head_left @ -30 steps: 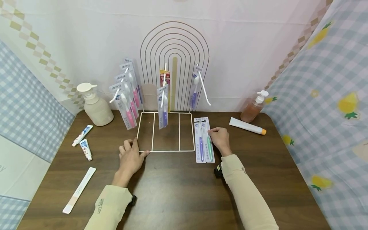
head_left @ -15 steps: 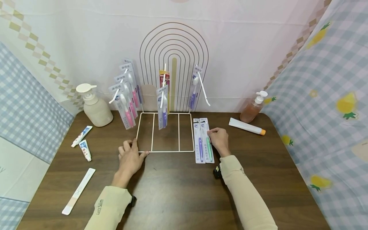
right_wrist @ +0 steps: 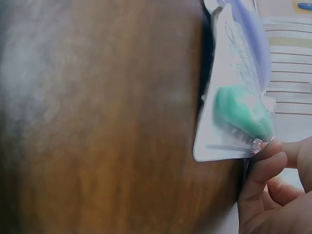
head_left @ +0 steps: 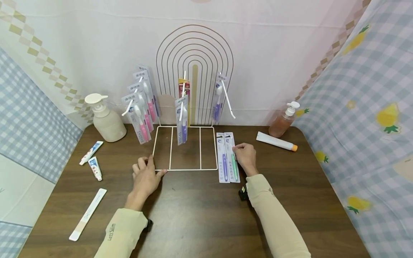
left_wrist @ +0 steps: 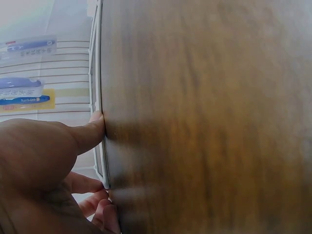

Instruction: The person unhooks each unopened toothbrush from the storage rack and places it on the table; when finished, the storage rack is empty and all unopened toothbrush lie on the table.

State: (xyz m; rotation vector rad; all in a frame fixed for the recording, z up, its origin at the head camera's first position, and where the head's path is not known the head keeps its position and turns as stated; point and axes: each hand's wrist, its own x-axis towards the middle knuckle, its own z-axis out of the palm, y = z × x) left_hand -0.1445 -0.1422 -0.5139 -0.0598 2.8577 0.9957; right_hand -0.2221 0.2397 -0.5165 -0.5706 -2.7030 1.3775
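At the rack's front left corner, my left hand (head_left: pixel 146 177) rests with its thumb on the front wire and its fingers by the side wire. The white wire display rack (head_left: pixel 185 170) stands on the table. To its right, two packaged toothbrushes lie side by side: a purple toothbrush (head_left: pixel 224 163) and a green toothbrush (head_left: pixel 234 165). My right hand (head_left: pixel 246 157) pinches the green one's package at its right edge. In the right wrist view, thumb and finger meet at the edge of the green toothbrush's package (right_wrist: pixel 207 141), beside its green handle.
Packaged toothbrushes hang on the rack's hooks: several on the left, with a pink toothbrush (head_left: pixel 142 125) in front, others at centre and right. A cream pump bottle (head_left: pixel 109 123), an amber pump bottle (head_left: pixel 281 123), a white tube (head_left: pixel 275 141), small toothpaste tubes (head_left: pixel 95 167) and a flat strip (head_left: pixel 88 215) surround it.
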